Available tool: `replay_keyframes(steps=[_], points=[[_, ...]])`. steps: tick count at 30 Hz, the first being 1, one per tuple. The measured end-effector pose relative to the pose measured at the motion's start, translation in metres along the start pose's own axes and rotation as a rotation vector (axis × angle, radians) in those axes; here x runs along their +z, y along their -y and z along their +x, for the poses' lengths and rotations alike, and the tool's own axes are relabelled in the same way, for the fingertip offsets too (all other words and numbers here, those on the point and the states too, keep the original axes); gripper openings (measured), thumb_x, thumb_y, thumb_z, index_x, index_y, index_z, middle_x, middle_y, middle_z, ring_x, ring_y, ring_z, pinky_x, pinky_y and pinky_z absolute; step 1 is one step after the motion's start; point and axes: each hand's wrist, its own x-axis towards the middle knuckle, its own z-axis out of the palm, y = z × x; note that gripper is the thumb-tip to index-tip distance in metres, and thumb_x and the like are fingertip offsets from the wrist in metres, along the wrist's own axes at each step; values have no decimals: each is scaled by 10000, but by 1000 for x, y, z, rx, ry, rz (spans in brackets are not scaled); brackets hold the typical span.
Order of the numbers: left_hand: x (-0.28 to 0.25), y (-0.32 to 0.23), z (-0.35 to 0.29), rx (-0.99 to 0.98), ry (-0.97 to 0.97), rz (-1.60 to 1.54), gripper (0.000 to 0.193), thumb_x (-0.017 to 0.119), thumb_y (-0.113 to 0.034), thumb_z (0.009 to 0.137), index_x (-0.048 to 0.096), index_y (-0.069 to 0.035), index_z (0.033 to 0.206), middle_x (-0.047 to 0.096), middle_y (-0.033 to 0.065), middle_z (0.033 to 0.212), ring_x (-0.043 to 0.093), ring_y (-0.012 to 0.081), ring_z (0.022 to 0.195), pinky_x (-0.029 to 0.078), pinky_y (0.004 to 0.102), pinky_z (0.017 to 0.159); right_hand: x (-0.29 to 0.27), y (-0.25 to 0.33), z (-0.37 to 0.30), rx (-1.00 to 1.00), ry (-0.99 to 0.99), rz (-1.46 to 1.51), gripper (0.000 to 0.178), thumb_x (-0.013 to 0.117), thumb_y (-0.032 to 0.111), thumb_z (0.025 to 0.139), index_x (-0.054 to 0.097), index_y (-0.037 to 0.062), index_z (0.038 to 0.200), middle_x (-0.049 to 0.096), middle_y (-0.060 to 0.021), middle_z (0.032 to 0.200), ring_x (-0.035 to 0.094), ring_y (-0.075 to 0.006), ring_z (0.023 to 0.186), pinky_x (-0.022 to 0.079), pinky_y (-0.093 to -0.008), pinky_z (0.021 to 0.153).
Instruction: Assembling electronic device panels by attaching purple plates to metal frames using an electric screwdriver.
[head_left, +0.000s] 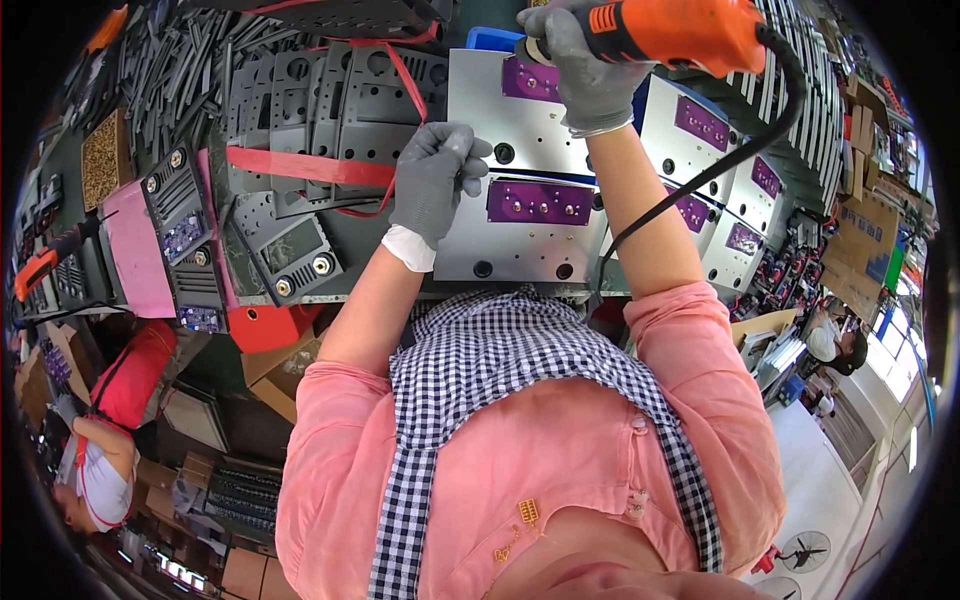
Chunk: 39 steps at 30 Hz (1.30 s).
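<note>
My right hand (pixel 590 75), in a grey glove, grips an orange corded power tool (pixel 680 35) near its black vented neck. The tool is over the far part of a silver metal panel (pixel 475 110) that carries a purple plate (pixel 528 80). My left hand (pixel 437 170), also gloved, is over that panel's left side with its fingers curled. Whatever may be between those fingers is hidden. Just below lies a second silver panel (pixel 460 240) with a purple plate (pixel 540 203) bearing several round studs. The tool's black cord (pixel 700 180) passes over my right forearm.
Dark grey punched plates (pixel 380 95) and a red strap (pixel 310 165) lie to the left, with metal strips (pixel 175 80) piled beyond. More panels (pixel 700 125) with purple plates are at right. An orange-and-black tool (pixel 45 270) lies far left. Other people are nearby.
</note>
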Motion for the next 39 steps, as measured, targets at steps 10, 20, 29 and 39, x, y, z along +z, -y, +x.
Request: replay_keyframes(steps=[10, 20, 29, 39], points=[[-3, 5, 4, 4, 66, -110, 291, 589, -322, 965, 589, -31, 976, 578, 26, 815, 516, 86, 655, 405, 204, 527, 13, 45, -1, 92, -127, 187, 512, 642, 32, 804, 389, 72, 1248, 602, -68, 753, 606, -164, 647, 534, -312, 629], [22, -7, -18, -18, 229, -185, 419, 592, -446, 938, 586, -31, 883, 542, 27, 668, 466, 88, 480, 357, 203, 364, -38, 108, -35, -168, 394, 278, 278, 497, 304, 893, 518, 34, 832, 484, -70, 702, 497, -206, 603, 471, -452, 756], [29, 11, -27, -37, 224, -44, 503, 596, -555, 895, 574, -55, 837, 517, 3, 592, 463, 83, 433, 349, 207, 348, -51, 121, -62, -183, 351, 224, 311, 508, 335, 885, 500, 42, 780, 449, -60, 627, 461, -192, 556, 451, -421, 729], [53, 39, -56, -9, 207, 48, 461, 564, -486, 942, 588, -34, 856, 469, -14, 586, 401, 71, 443, 308, 203, 373, -82, 133, -101, -104, 262, 327, 316, 502, 339, 899, 504, 36, 810, 447, -64, 624, 441, -199, 560, 424, -420, 760]])
